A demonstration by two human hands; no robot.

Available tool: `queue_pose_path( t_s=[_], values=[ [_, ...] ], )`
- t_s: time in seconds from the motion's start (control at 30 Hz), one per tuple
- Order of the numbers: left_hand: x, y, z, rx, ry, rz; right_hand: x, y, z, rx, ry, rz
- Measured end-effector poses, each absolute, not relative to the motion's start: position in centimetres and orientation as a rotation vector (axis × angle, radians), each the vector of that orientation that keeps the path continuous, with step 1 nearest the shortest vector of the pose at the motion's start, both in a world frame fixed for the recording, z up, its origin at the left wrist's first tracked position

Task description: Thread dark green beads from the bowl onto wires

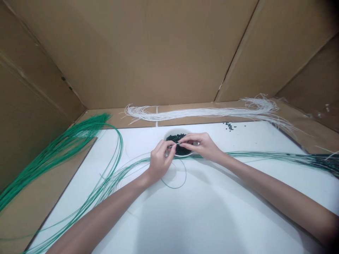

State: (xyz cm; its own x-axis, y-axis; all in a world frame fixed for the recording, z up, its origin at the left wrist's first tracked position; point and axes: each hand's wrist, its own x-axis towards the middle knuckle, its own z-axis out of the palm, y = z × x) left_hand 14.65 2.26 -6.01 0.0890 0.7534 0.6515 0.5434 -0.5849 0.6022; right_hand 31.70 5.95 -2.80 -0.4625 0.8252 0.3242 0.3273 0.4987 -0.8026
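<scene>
My left hand (162, 155) is closed in a pinch on a thin wire (178, 143), whose pale tip sticks out toward the right. Facing it, my right hand (201, 144) pinches at that same tip; what lies between its fingertips is too small to make out. Both hands are over the near part of a white bowl (182, 155) filled with small black pieces (177, 137). A thin green strand (185, 176) loops down onto the table beneath my left hand.
Long green strands (251, 153) run across the white table (185, 218) behind my hands. A thick green bundle (60, 151) lies at the left and a white bundle (196, 113) along the back. Loose black bits (230, 126) are scattered right of the bowl. Cardboard walls (148, 53) enclose the table.
</scene>
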Motion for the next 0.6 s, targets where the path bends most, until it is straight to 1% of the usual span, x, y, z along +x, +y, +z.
queue_pose_path(
  t_s=[0.6],
  values=[
    [14.66, 2.21, -5.92, 2.192, 1.347, 1.46, 31.39, 5.97, -2.72, -0.964, -1.937, 0.92]
  ],
)
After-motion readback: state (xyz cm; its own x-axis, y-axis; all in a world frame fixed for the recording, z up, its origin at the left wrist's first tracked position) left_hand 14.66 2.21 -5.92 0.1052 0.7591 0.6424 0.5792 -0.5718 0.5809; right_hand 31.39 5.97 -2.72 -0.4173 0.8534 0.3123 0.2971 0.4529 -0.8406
